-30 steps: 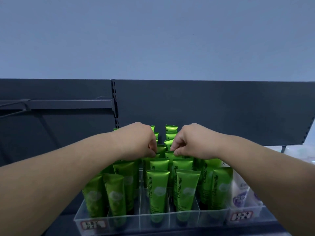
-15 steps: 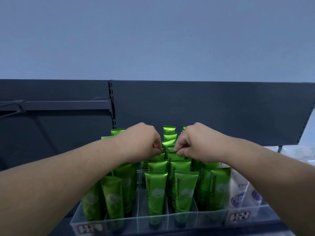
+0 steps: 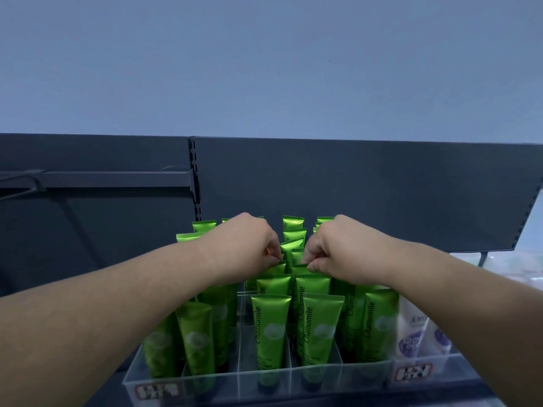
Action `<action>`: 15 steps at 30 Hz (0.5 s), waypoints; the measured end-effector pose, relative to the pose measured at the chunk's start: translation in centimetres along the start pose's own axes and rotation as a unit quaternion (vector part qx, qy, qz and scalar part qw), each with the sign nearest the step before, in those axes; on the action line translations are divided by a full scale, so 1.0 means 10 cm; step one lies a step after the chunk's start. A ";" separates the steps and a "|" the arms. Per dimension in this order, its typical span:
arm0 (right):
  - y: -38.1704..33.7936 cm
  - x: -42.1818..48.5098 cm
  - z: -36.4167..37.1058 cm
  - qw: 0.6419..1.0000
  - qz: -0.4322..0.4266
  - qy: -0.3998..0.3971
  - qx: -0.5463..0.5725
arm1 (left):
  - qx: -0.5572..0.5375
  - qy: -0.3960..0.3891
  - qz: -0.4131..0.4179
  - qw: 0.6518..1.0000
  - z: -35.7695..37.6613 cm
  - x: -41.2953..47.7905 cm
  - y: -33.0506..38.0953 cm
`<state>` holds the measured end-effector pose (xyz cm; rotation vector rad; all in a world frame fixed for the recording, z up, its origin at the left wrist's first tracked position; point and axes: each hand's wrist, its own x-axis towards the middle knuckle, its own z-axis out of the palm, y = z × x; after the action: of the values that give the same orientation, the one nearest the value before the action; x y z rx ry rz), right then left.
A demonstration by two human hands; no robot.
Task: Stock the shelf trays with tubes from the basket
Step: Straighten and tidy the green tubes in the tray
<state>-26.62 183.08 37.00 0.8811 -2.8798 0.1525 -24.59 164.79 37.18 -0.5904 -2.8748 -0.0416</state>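
Several green Chamomile tubes (image 3: 269,330) stand upright in rows inside a clear divided shelf tray (image 3: 264,377). Both my hands reach over the middle rows. My left hand (image 3: 246,248) has its fingers curled and pinches the crimped top of a green tube (image 3: 277,268) in the left middle lane. My right hand (image 3: 335,248) pinches the top of a neighbouring green tube (image 3: 299,267) in the right middle lane. My forearms hide part of the outer rows. The basket is out of view.
White and purple tubes (image 3: 414,336) stand in a second clear tray at the right. A dark shelf back panel (image 3: 352,186) rises behind the trays, with a slotted upright (image 3: 195,177) and a bare metal rail (image 3: 111,179) at the left.
Both hands stay on the tube tops in the middle lanes; they have shifted only slightly, and the view has dropped a little.
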 end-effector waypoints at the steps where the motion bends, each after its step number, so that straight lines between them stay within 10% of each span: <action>1: 0.01 0.00 0.00 1.000 0.003 0.000 0.006 | -0.002 0.000 -0.002 1.000 0.00 0.00 -0.01; 15: 0.12 0.08 -0.13 0.998 0.011 0.055 0.030 | -0.032 0.038 -0.024 0.999 -0.05 0.08 -0.18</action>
<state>-27.85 183.75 38.30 0.8235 -2.7966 0.2812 -25.85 163.43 37.88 -0.5203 -2.8227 -0.1592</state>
